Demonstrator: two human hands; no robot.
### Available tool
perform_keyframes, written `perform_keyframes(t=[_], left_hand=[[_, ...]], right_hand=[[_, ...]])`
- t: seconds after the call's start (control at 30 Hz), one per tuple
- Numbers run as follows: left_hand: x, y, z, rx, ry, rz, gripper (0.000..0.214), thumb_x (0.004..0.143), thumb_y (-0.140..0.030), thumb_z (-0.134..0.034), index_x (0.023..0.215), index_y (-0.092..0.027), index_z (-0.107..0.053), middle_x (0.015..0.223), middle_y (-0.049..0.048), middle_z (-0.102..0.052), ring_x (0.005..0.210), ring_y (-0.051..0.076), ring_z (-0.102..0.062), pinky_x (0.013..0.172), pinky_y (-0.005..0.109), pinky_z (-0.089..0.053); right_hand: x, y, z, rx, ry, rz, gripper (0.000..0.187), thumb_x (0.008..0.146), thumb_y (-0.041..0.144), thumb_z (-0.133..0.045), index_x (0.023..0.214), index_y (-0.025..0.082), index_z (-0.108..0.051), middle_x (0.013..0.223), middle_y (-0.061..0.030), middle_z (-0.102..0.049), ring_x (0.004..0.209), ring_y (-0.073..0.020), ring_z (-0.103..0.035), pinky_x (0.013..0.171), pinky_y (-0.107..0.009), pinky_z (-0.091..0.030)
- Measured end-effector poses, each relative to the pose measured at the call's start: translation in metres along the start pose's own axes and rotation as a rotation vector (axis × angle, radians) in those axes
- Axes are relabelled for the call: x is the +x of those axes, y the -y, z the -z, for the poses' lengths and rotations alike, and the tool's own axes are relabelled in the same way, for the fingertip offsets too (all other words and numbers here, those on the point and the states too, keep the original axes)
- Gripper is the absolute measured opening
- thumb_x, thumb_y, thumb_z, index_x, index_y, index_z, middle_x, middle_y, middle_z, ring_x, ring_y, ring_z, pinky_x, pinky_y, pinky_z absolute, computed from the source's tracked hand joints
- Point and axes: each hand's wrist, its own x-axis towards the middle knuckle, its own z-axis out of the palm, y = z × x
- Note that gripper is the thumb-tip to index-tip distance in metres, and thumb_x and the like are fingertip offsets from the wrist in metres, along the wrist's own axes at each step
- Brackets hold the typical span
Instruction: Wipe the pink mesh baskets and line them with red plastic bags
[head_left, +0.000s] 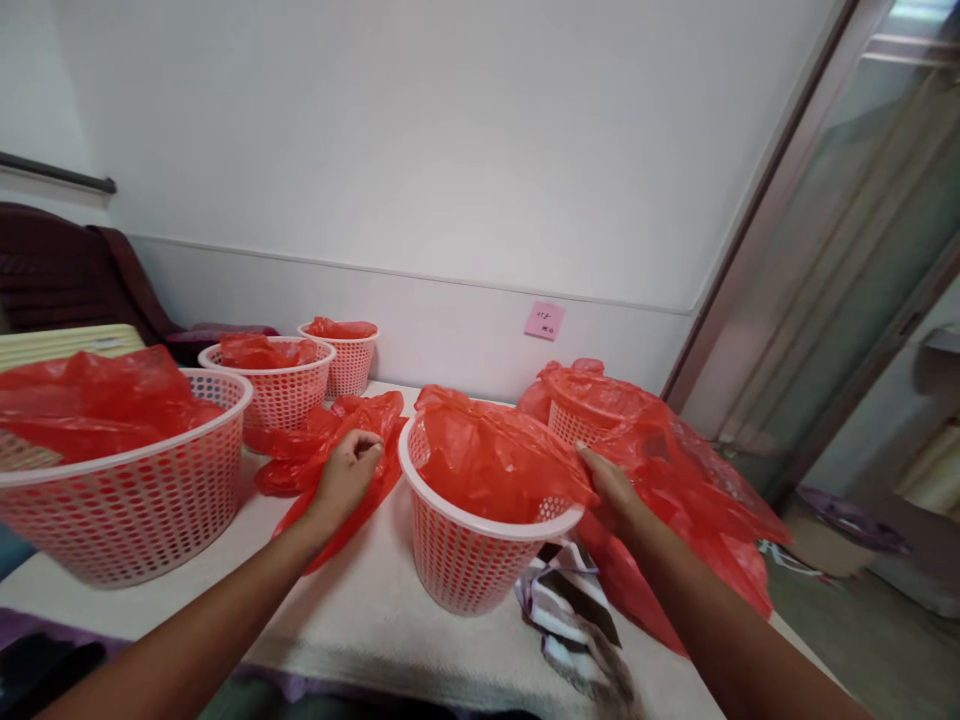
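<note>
A white perforated basket (465,560) stands in front of me with a red plastic bag (487,455) loosely lining it. My right hand (611,485) is at the basket's right rim, fingers closed on the bag's edge. My left hand (346,475) rests to the left of the basket, fingers curled on a loose heap of red bags (330,430) lying on the table (360,610).
Three more white baskets lined with red bags stand to the left: a large one (127,500), a middle one (274,385) and a small one (345,355). Another bag-covered basket (592,410) is behind right. Striped cloth (574,610) lies front right. A glass door (847,270) is on the right.
</note>
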Motion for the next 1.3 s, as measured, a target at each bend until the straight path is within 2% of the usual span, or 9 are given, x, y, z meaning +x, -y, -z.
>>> perform_keyframes(t=[0.13, 0.27, 0.4, 0.53, 0.63, 0.7, 0.8, 1.07, 1.3], left_hand=[[0.001, -0.041, 0.009, 0.158, 0.031, -0.298, 0.023, 0.082, -0.025, -0.054, 0.103, -0.019, -0.057, 0.108, 0.0074, -0.061, 0.102, 0.021, -0.057, 0.091, 0.039, -0.046], [0.003, -0.089, 0.002, 0.283, 0.165, -0.594, 0.041, 0.082, -0.014, -0.052, 0.123, -0.018, -0.051, 0.129, 0.0113, -0.054, 0.124, 0.022, -0.047, 0.107, 0.045, -0.036], [0.002, -0.121, -0.023, 0.445, 0.302, -0.886, 0.058, 0.079, -0.004, -0.049, 0.135, -0.016, -0.042, 0.141, 0.0134, -0.046, 0.133, 0.024, -0.039, 0.111, 0.047, -0.033], [-0.005, -0.135, -0.057, 0.681, 0.335, -1.166, 0.054, 0.084, -0.003, -0.043, 0.137, -0.013, -0.038, 0.141, 0.0126, -0.048, 0.133, 0.026, -0.039, 0.111, 0.046, -0.033], [-0.01, -0.132, -0.068, 0.774, 0.324, -1.242, 0.032, 0.09, -0.009, -0.041, 0.119, -0.013, -0.055, 0.11, 0.0099, -0.065, 0.111, 0.025, -0.055, 0.101, 0.045, -0.04], [-0.013, -0.126, -0.066, 0.781, 0.323, -1.256, 0.02, 0.092, -0.013, -0.042, 0.093, -0.015, -0.062, 0.083, 0.0059, -0.063, 0.085, 0.021, -0.056, 0.086, 0.04, -0.045], [-0.021, -0.113, -0.054, 0.755, 0.289, -1.254, 0.026, 0.092, -0.013, -0.042, 0.071, -0.017, -0.057, 0.071, 0.0036, -0.055, 0.069, 0.018, -0.047, 0.069, 0.035, -0.042], [-0.06, -0.072, -0.024, 0.61, 0.23, -1.234, 0.008, 0.087, -0.01, -0.054, 0.085, -0.016, -0.06, 0.072, 0.004, -0.058, 0.068, 0.018, -0.045, 0.061, 0.032, -0.037], [-0.084, -0.051, -0.025, 0.5, 0.192, -1.126, 0.011, 0.085, -0.009, -0.055, 0.093, -0.015, -0.059, 0.081, 0.0069, -0.063, 0.075, 0.019, -0.051, 0.067, 0.034, -0.043]], right_hand=[[-0.006, -0.008, 0.014, -0.124, -0.129, 0.092, 0.031, 0.072, 0.05, -0.062, 0.071, 0.019, -0.062, 0.06, 0.0012, -0.061, 0.052, -0.0137, -0.053, 0.049, -0.025, -0.043], [-0.025, -0.008, 0.022, -0.259, -0.234, 0.232, 0.035, 0.071, 0.047, -0.061, 0.087, 0.017, -0.064, 0.081, -0.0051, -0.066, 0.068, -0.0185, -0.058, 0.063, -0.032, -0.047], [-0.051, -0.005, 0.021, -0.378, -0.273, 0.389, 0.034, 0.076, 0.043, -0.058, 0.097, 0.017, -0.061, 0.099, -0.01, -0.064, 0.092, -0.024, -0.059, 0.084, -0.04, -0.046], [-0.072, -0.003, 0.016, -0.487, -0.187, 0.501, 0.027, 0.081, 0.04, -0.058, 0.097, 0.018, -0.063, 0.097, -0.0084, -0.062, 0.089, -0.0226, -0.058, 0.081, -0.038, -0.046], [-0.079, -0.004, 0.015, -0.563, -0.112, 0.575, 0.022, 0.085, 0.034, -0.055, 0.097, 0.019, -0.063, 0.096, -0.0077, -0.06, 0.088, -0.0213, -0.058, 0.078, -0.036, -0.048], [-0.081, -0.005, 0.017, -0.626, -0.071, 0.656, 0.018, 0.087, 0.03, -0.053, 0.099, 0.019, -0.061, 0.097, -0.0076, -0.059, 0.09, -0.021, -0.057, 0.078, -0.036, -0.049], [-0.085, -0.007, 0.02, -0.716, 0.003, 0.803, 0.017, 0.09, 0.023, -0.051, 0.105, 0.02, -0.059, 0.102, -0.0079, -0.058, 0.098, -0.0214, -0.056, 0.086, -0.039, -0.048], [-0.09, -0.009, 0.017, -0.809, -0.026, 0.944, 0.022, 0.09, 0.016, -0.05, 0.11, 0.023, -0.057, 0.104, -0.0081, -0.055, 0.101, -0.0218, -0.056, 0.088, -0.04, -0.051], [-0.09, -0.01, 0.013, -0.845, -0.034, 0.956, 0.021, 0.092, 0.016, -0.049, 0.111, 0.022, -0.055, 0.101, -0.0077, -0.051, 0.098, -0.0211, -0.055, 0.085, -0.04, -0.051]])
